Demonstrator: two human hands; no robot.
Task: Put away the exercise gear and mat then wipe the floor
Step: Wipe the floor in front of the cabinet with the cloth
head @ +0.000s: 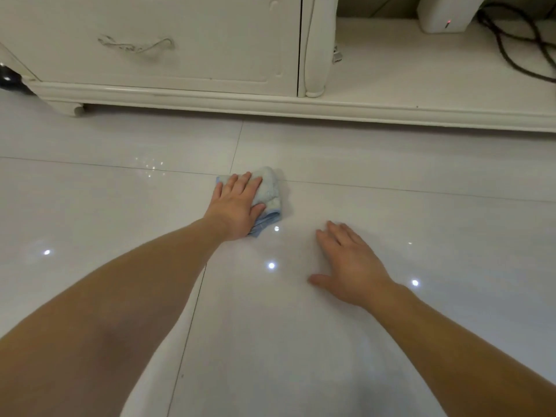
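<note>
head view, left hand: the left hand (237, 206) is lying palm down on top of the cloth, the arm is reaching forward from the lower left.
head view, left grip: the fingers are staying nearly straight and close together over the bunched cloth, and the thumb is lying against its right side; the hand is pressing the cloth down, not closing around it.
head view, cloth: the light blue cloth (272, 191) is sitting crumpled on the floor under the left hand, just at the place where two tile joints are meeting; a folded corner is showing below the hand.
head view, right hand: the right hand (350, 266) is resting flat on the floor, near the cloth but not touching it, to the right and closer to the person.
head view, right grip: the fingers are spread a little, the thumb is pointing to the left, and the hand is holding nothing.
head view, floor: the glossy white tiles (90, 206) are reflecting small points of light.
head view, cabinet: a white cabinet (210, 40) with a curved drawer handle (135, 46) is standing behind the cloth, well apart from it.
head view, shelf side: on the low ledge at the right, a white device (436, 13) is showing a small red light, and black cables (511, 46) are lying beside it.
</note>
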